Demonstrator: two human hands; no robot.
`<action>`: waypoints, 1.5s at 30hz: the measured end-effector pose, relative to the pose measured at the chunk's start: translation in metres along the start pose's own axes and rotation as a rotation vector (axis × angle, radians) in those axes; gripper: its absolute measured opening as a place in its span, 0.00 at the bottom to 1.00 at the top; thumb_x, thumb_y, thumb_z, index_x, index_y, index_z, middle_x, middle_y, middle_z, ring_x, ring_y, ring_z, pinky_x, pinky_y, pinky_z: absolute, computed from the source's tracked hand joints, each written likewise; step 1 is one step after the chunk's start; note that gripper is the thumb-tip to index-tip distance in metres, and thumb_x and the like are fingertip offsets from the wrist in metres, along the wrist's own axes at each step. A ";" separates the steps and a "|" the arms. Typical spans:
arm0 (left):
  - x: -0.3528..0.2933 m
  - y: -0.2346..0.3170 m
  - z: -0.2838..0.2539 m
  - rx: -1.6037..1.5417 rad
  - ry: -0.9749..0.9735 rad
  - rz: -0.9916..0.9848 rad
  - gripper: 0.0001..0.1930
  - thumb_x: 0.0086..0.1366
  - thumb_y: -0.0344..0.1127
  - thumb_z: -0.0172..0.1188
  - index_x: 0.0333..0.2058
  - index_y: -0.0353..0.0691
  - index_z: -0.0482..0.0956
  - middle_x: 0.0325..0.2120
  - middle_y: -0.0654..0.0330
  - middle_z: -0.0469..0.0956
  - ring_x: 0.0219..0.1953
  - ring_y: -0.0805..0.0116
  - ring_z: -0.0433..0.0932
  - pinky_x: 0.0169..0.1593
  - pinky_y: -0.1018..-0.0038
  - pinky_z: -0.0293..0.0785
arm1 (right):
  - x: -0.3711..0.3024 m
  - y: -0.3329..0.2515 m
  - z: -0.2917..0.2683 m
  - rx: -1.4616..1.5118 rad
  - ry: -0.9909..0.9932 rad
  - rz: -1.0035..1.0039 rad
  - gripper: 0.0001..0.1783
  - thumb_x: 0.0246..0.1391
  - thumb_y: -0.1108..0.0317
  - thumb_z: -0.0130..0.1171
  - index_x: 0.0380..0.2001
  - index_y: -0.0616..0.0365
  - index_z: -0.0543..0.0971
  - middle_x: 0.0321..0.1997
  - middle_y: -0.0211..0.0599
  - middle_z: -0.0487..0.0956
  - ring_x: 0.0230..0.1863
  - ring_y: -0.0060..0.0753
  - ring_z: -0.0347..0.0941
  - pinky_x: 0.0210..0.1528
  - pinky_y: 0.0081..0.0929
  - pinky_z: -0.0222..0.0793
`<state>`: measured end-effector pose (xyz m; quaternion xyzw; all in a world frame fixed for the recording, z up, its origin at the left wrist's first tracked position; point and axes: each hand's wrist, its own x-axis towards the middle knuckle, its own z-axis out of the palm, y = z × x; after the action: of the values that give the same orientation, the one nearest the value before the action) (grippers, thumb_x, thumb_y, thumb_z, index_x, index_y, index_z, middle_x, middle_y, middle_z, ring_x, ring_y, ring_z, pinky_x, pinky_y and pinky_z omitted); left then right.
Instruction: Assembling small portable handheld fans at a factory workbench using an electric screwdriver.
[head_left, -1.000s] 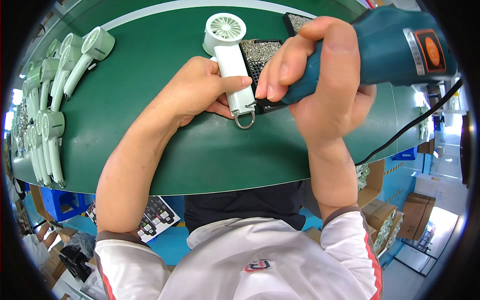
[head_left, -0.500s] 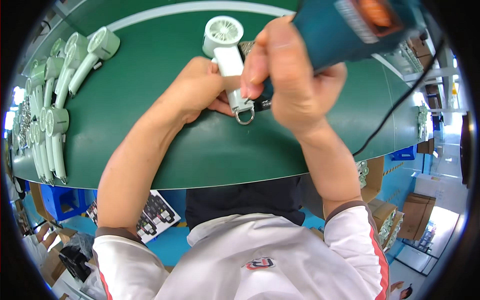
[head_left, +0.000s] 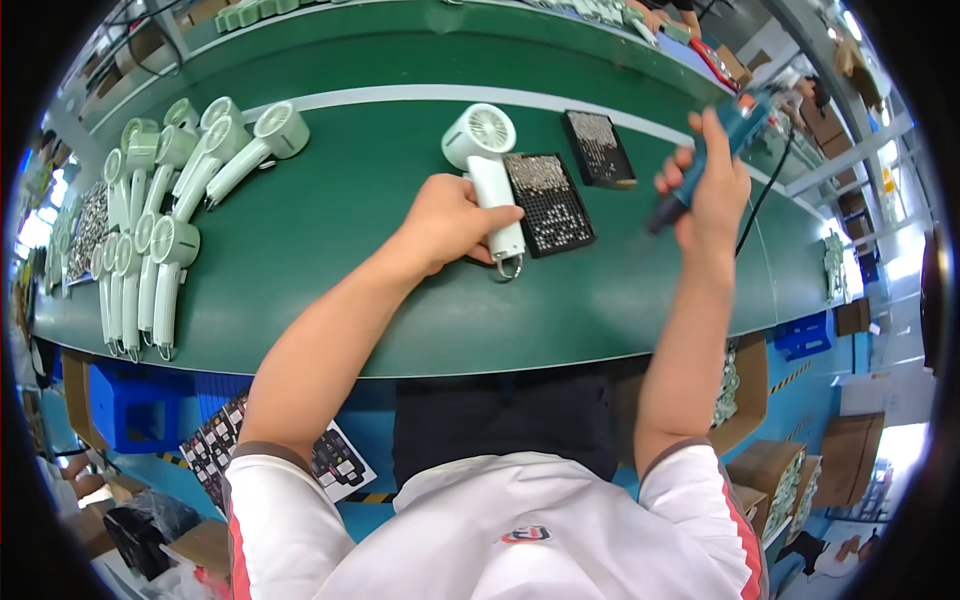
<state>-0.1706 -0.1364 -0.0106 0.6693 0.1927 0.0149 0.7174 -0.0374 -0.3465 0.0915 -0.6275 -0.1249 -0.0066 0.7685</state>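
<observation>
My left hand (head_left: 450,225) is closed around the white handle of a handheld fan (head_left: 490,190). The fan lies on the green bench, its round pale-green head at the far end and a metal ring at the near end. My right hand (head_left: 715,190) grips a teal electric screwdriver (head_left: 738,125), raised to the right of the fan with its dark tip angled down and left. Just right of the fan is a black screw tray (head_left: 552,205) of small metal screws. A second black screw tray (head_left: 600,148) sits farther back.
Several pale-green handheld fans (head_left: 165,245) stand or lie in groups at the left of the green workbench (head_left: 420,330). A black cord (head_left: 770,185) runs by the screwdriver. Below the bench are a blue stool (head_left: 135,405) and cardboard boxes (head_left: 765,465).
My right hand has taken the screwdriver off the fan's ring end and away to the right. My left hand still holds the fan. Both screw trays now show fully.
</observation>
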 end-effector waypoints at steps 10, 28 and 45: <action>-0.010 -0.003 0.002 0.366 0.298 0.367 0.23 0.53 0.44 0.75 0.33 0.26 0.81 0.26 0.47 0.85 0.26 0.60 0.86 0.34 0.67 0.82 | 0.049 0.110 -0.165 -1.685 0.048 -0.144 0.16 0.59 0.65 0.62 0.43 0.68 0.78 0.30 0.53 0.83 0.32 0.50 0.83 0.38 0.43 0.79; -0.014 0.004 0.004 0.357 0.381 0.482 0.22 0.55 0.44 0.77 0.33 0.29 0.81 0.24 0.55 0.85 0.26 0.74 0.84 0.31 0.75 0.80 | -0.120 0.065 0.036 -1.116 -0.335 -0.777 0.34 0.49 0.63 0.75 0.56 0.71 0.77 0.42 0.50 0.83 0.42 0.50 0.80 0.46 0.40 0.77; -0.068 0.096 -0.090 0.558 -0.062 0.327 0.20 0.65 0.46 0.66 0.41 0.30 0.83 0.25 0.56 0.82 0.23 0.70 0.81 0.21 0.76 0.74 | -0.157 0.053 0.001 -0.098 -0.598 0.580 0.20 0.71 0.64 0.53 0.52 0.73 0.79 0.35 0.41 0.84 0.31 0.23 0.78 0.22 0.19 0.70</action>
<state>-0.2379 -0.0592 0.0974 0.8625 0.0574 0.0561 0.4997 -0.1808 -0.3569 0.0097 -0.6467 -0.1600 0.3866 0.6378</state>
